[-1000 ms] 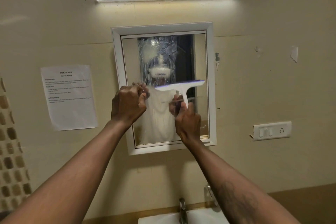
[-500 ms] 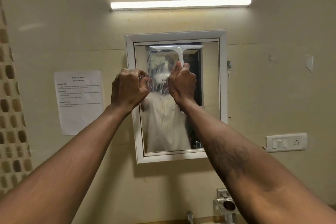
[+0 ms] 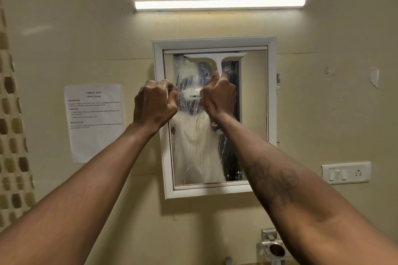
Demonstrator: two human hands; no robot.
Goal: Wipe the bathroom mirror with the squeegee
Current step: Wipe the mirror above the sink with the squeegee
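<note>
The bathroom mirror hangs in a white frame on the beige wall, its middle streaked with wet, soapy smears. A white squeegee lies with its blade level against the glass just under the top of the frame. My right hand is shut on its handle, below the blade. My left hand is a closed fist at the mirror's left edge, over the frame. Whether that fist holds anything is hidden.
A lit tube lamp runs above the mirror. A printed notice is taped to the wall at the left, beside patterned tiles. A switch plate sits at the right. A metal holder and a tap are below.
My right hand has carried the squeegee from the mirror's middle up to its top edge and levelled the blade. The left fist stays at the left frame.
</note>
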